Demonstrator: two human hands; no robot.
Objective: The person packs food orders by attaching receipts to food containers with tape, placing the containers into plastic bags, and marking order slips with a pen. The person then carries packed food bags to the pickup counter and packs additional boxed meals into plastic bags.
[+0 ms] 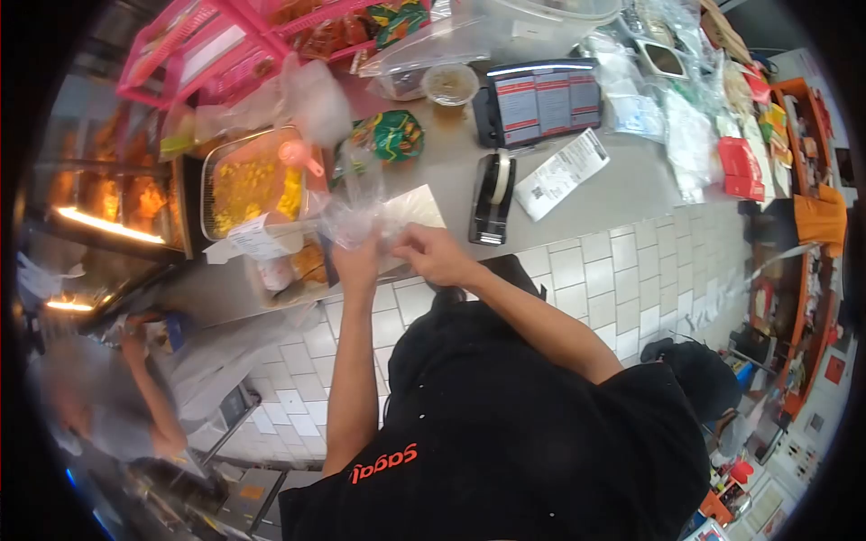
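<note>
A clear plastic bag is bunched up in front of me at the counter's near edge. My left hand is closed around its lower part, fingers partly hidden by the plastic. Beside it, my right hand pinches at the bag's right side; the exact spot between its fingertips is too small to make out. Just beyond my fingers lies a cream-coloured sheet. A green and orange patterned packet sits further back. To the right stands a black tape dispenser with a roll in it.
A tray of yellow food with a pink scoop is at left. Behind are a lidded cup, a tablet, and pink baskets. A printed receipt lies right. Other people are at lower left and right.
</note>
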